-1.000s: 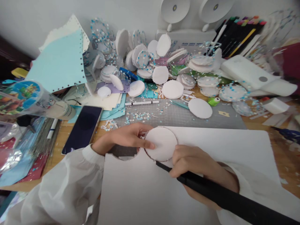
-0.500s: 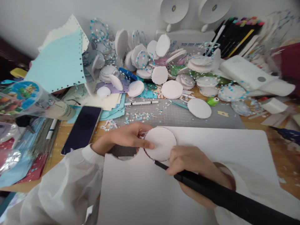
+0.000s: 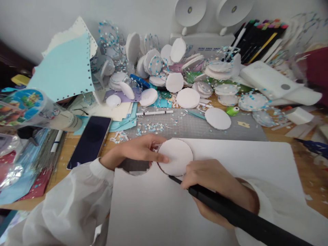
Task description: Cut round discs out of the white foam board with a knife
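A round white disc lies on a large white foam board, with a dark line around its rim. My left hand pinches the disc's left edge, thumb on top and fingers tucked behind, partly hidden. My right hand is closed around a long black pen-shaped tool. Its thin dark tip touches the board along the disc's lower edge. Left of the disc, the board has a curved cut-out edge, and the grey cutting mat shows beyond it.
Several white scalloped discs and beaded wire pieces crowd the back. On the left are a phone, a plastic cup and blue paper. A marker and small blue-white bits lie on the mat.
My right hand and the black tool have shifted very slightly left, the tip still at the disc's lower edge. My left hand and the disc stay put.
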Tool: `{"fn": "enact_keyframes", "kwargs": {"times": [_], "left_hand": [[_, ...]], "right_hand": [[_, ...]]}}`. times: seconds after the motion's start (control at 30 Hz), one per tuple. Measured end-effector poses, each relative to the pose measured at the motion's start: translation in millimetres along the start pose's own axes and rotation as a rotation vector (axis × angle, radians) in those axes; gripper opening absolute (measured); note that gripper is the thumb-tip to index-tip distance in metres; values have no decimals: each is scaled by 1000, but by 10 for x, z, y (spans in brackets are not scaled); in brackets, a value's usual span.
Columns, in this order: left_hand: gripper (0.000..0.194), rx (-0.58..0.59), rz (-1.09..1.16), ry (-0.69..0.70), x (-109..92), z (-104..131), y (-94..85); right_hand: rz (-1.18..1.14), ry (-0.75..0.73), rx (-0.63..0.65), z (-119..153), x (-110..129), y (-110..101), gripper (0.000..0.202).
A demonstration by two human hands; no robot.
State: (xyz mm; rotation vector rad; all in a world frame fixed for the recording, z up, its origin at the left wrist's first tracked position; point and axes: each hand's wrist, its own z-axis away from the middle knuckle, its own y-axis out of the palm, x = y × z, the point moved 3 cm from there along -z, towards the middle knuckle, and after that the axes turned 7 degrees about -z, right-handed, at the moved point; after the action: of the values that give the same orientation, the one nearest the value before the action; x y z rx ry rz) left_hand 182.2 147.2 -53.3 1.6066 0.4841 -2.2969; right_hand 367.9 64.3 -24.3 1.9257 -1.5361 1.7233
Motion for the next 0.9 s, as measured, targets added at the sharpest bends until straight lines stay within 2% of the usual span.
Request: {"fn": "enact_keyframes", "kwargs": {"times": [0.13, 0.3, 0.37, 0.5, 0.67, 0.77, 0.9], "left_hand": [[33, 4, -6, 5, -3, 5, -2], [32, 12, -4, 1, -5, 5, -6], [31, 11, -7, 10, -14, 5, -6], [31, 7, -22, 8, -19, 7, -5], [31, 8, -11, 11, -8, 7, -5], [30, 15, 6, 6, -4, 4, -6], [27, 29, 26, 7, -6, 0, -5]], "right_hand": [[94, 88, 85, 32, 56, -50, 20], [41, 39, 87, 47, 23, -103, 22], [29, 13, 73, 34, -1, -110, 24], [69, -41, -28, 12, -27, -105, 11], [54, -103, -85, 5, -11, -60, 22], [25, -123, -92, -5, 2, -60, 28], [20, -121, -65, -13, -21, -65, 26]]}}
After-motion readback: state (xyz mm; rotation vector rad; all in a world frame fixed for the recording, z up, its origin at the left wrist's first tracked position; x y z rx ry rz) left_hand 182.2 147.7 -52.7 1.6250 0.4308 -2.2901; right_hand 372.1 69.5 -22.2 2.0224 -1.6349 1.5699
